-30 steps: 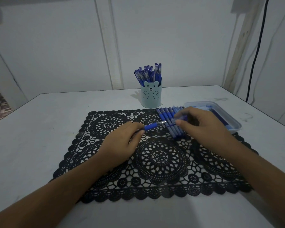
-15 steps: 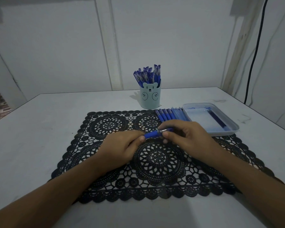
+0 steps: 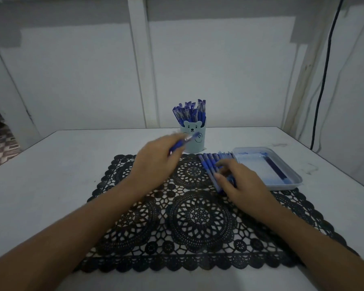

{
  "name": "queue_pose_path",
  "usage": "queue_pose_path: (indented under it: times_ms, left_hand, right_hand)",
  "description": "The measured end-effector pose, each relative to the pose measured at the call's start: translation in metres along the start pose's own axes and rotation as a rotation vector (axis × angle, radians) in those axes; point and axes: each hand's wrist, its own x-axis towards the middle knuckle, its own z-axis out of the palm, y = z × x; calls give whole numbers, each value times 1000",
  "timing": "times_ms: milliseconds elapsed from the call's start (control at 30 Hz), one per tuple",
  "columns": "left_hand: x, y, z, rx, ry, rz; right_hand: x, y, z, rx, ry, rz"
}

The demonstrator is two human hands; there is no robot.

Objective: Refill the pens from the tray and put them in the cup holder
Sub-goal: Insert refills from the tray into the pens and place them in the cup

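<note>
Pen [image 3: 182,142] in left hand [image 3: 153,162], before cup holder [image 3: 195,146]

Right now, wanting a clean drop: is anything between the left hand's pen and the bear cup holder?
Nothing visible. The left hand holds the pen just in front of the cup holder; only the pens in the holder crowd its opening.
</note>
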Motion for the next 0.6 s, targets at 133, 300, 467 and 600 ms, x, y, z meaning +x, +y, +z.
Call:
queue_pose_path:
  times_ms: [133, 300, 467, 600]
  left_hand:
    - [80, 5, -1, -233, 126, -308]
    - [165, -1, 10, -656, 224, -513]
    - [202, -6, 12, -691, 364, -470]
    - [202, -21, 30, -510, 272, -451]
  right_hand:
    - [2, 16, 3, -124, 43, -8]
    - [1, 19, 5, -160, 14, -41]
    - [1, 19, 4, -160, -5, -43]
    - [1, 18, 3, -161, -20, -46]
